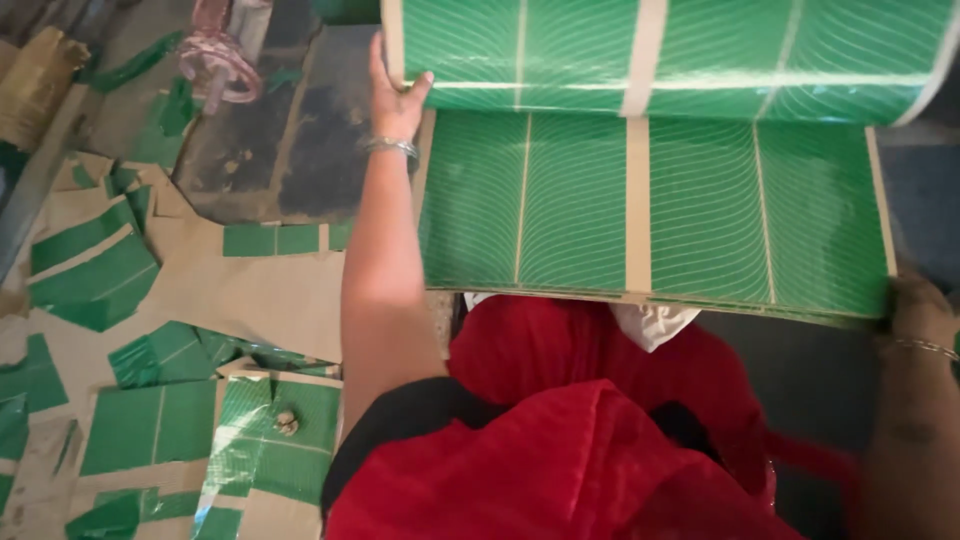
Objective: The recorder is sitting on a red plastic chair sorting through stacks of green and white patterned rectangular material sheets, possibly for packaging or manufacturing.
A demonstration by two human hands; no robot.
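Observation:
A large green printed sheet with thin white wavy lines and tan borders lies on a stack in front of me. Its far part curls up and over. My left hand grips the curled sheet's left edge, thumb on the green face. My right hand holds the stack's near right corner. A bangle sits on each wrist. Red cloth covers my lap below the stack.
Cut green and tan scraps lie scattered on the floor at the left. A pink plastic object and a yellowish bundle sit at the upper left. Dark worn floor shows beside my left arm.

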